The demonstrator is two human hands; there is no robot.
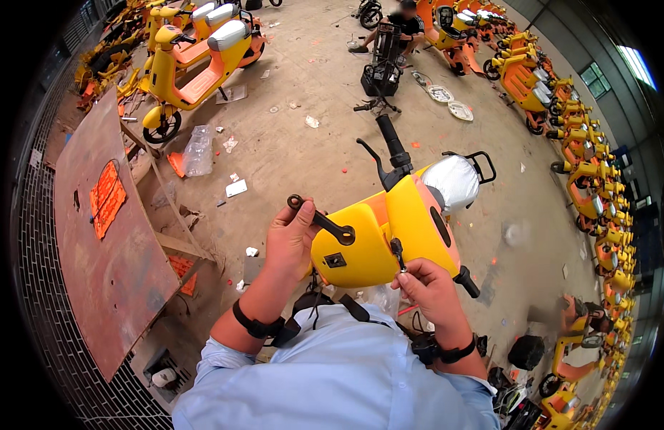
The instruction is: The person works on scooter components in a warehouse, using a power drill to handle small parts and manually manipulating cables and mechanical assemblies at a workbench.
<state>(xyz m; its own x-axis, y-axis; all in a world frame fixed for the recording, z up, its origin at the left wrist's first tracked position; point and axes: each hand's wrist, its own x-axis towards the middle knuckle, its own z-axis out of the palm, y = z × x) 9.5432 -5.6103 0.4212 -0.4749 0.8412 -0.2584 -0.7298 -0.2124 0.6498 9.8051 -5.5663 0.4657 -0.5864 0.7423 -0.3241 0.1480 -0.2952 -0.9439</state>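
Observation:
In front of me stands a yellow scooter (357, 251) with a square black fitting on its panel. My left hand (289, 240) is closed around a dark bar with a ring at each end (325, 222), held over the left side of the panel. The fingers of my right hand (426, 287) pinch a small black part with a silver end (398, 254) against the panel's right edge. What joins that part to the panel cannot be made out. A black handlebar grip (393, 136) with a brake lever rises beyond; the other grip (466, 282) lies right of my right hand.
A rusty sheet-topped table (110, 236) with orange scraps is at left. Several yellow scooters (203, 72) stand far left, and a long row (586, 165) lines the right. Beyond, a person sits by a black frame (382, 64). Plastic wrap (198, 152) litters the floor.

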